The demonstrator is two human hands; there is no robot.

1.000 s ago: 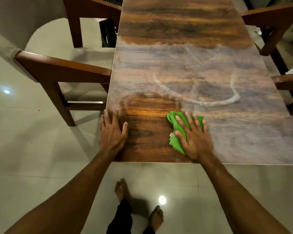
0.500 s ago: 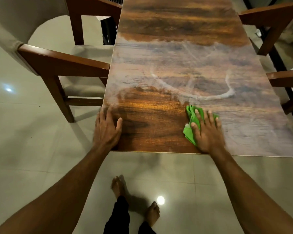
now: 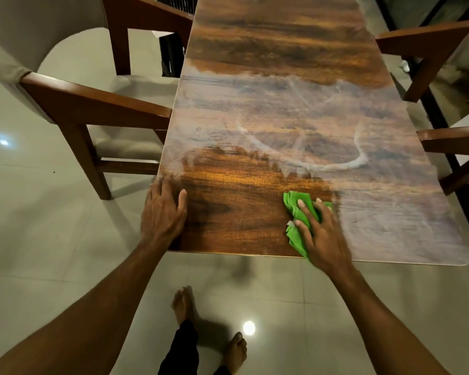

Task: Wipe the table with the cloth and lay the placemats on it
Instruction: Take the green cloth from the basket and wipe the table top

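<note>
A: Where was the cloth [image 3: 295, 226]?

B: Near the table's [image 3: 255, 77] near edge, bunched under the right hand [image 3: 322, 236]. The palm pressed flat on it, fingers spread, green showing beyond the fingertips and thumb.

A: And the left hand [image 3: 163, 209]?

B: Flat on the near left corner, fingers loosely apart, holding nothing.

A: How did the top look?

B: A whitish film covered the middle and right, with a curved streak [image 3: 360, 158] in it. Between the hands the wood was bare and dark brown.

A: Anything else?

B: A chair [image 3: 92, 104] on the left, two armrests on the right, bare feet [image 3: 184, 304] on the tiles.
</note>
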